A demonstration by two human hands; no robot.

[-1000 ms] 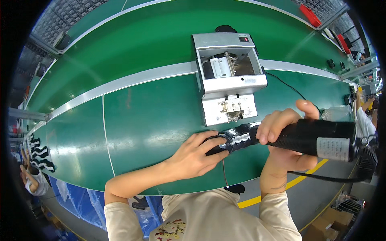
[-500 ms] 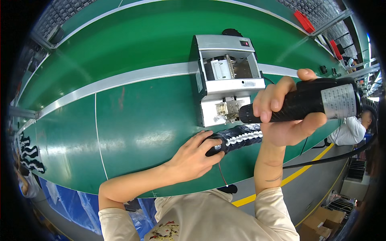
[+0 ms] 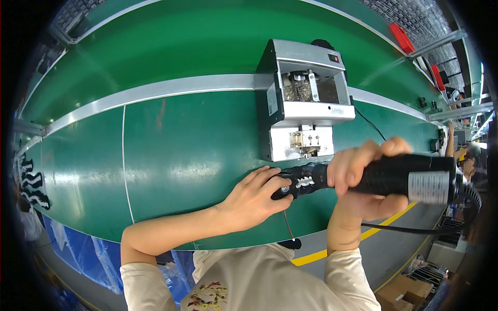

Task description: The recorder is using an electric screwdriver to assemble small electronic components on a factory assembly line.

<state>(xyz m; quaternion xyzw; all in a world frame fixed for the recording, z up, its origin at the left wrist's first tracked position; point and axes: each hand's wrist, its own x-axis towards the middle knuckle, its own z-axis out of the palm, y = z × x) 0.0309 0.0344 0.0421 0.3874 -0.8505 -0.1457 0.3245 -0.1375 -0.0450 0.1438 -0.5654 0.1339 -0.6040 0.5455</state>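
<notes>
My left hand (image 3: 254, 199) lies on the green bench, its fingers curled over the near-left end of a black segmented part (image 3: 306, 182) with a row of white pieces along its top. A thin red wire (image 3: 288, 224) trails from that end toward the bench edge. My right hand (image 3: 363, 179) is wrapped round a black electric screwdriver (image 3: 407, 176) with a pale label. The tool lies nearly level, its front end pointing left over the segmented part; its tip cannot be made out. Just behind stands a silver screw feeder (image 3: 311, 109) with an open tray of small screws.
A black cable (image 3: 415, 229) loops from the screwdriver's rear. A metal strip (image 3: 181, 89) crosses the bench behind. Wavy black parts (image 3: 32, 184) lie at the far left. Red bins (image 3: 400, 37) and another person (image 3: 467, 166) are at the right.
My right hand has brought the screwdriver down from the feeder's front to the segmented part. My left hand keeps its hold. The whole view has shifted slightly.
</notes>
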